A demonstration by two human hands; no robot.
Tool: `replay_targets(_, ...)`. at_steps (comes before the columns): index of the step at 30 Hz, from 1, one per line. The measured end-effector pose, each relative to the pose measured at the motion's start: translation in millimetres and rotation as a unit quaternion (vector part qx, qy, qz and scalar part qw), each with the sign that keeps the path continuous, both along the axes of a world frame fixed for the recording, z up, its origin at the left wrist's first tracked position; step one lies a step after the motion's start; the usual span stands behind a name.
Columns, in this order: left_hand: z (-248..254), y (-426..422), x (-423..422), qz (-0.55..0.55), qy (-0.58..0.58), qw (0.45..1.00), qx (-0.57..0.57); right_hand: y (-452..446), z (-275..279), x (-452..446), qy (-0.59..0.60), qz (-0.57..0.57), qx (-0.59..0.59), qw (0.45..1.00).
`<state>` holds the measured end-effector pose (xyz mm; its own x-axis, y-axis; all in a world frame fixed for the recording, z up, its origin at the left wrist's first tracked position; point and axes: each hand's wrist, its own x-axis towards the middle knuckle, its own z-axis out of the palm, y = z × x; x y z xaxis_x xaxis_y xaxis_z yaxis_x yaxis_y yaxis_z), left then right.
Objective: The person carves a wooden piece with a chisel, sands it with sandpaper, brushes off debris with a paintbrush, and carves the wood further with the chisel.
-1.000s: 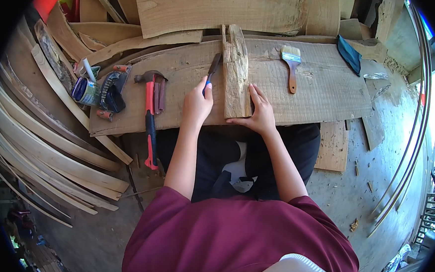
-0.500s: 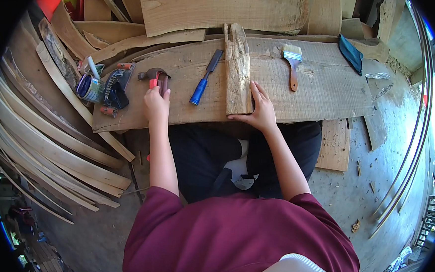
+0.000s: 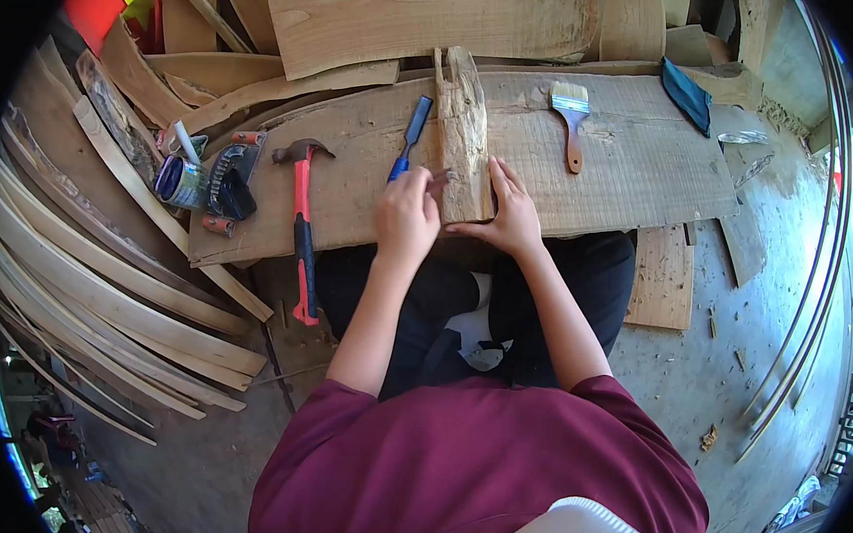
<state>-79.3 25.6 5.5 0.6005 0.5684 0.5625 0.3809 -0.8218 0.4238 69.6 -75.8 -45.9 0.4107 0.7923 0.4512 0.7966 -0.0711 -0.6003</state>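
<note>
The left hand is closed around a brown stick, its tip at the left edge of the weathered wood block. The right hand, fingers spread, touches the block's near right corner. The block lies mid-plank (a blue-handled chisel just left).
</note>
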Motion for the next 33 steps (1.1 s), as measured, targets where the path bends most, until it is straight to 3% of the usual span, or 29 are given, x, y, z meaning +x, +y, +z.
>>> replay_targets(5, 0.5, -16.5, 17.7, -0.037, -0.018, 0.999, -0.009, 0.9, -5.9, 3.1, -0.020, 0.005, 0.002, 1.000)
replay_targets(8, 1.9, -8.6, 29.2, 0.008, 0.076, 0.997, -0.030, 1.2, -3.8, 2.3, -0.024, 0.005, 0.003, 1.000)
replay_targets(10, 19.7, -6.1, 41.7, 0.038, 0.161, 0.974, -0.154, 1.1, -3.1, 2.1, -0.029, 0.010, 0.008, 1.000)
replay_targets(12, 1.7, 13.8, 56.3, 0.031, 0.135, 0.985, -0.107, 0.9, -1.4, 2.0, -0.031, 0.008, 0.013, 0.999)
replay_targets(14, -7.4, 37.5, 72.6, -0.022, 0.098, 0.995, 0.029, -0.1, 3.4, 0.0, -0.025, 0.002, 0.017, 1.000)
replay_targets(15, 0.2, 43.4, 81.9, -0.021, 0.106, 0.994, -0.020, 0.3, 6.1, -0.6, -0.026, 0.000, 0.014, 1.000)
replay_targets(19, 6.9, 86.6, 119.6, -0.033, 0.186, 0.981, -0.037, 1.6, 1.7, 0.4, -0.035, 0.002, 0.018, 0.999)
replay_targets(20, -11.3, 106.8, 130.6, -0.038, 0.161, 0.986, 0.035, 1.3, 2.5, 0.4, -0.037, -0.002, 0.018, 0.999)
replay_targets(23, -15.0, 132.4, 151.6, -0.039, 0.140, 0.988, 0.059, 0.4, 4.5, -0.4, -0.031, 0.001, 0.023, 0.999)
replay_targets(28, 16.2, 128.1, 153.5, 0.010, 0.246, 0.967, -0.067, -0.2, 6.1, -1.7, -0.030, 0.004, 0.002, 1.000)
replay_targets(32, 27.9, 123.6, 143.5, -0.010, 0.292, 0.955, -0.060, -0.3, 4.8, -0.3, -0.035, 0.011, 0.015, 0.999)
replay_targets(33, 19.6, 127.9, 142.2, -0.024, 0.239, 0.970, -0.041, 0.1, 5.7, -0.2, -0.032, 0.010, 0.015, 0.999)
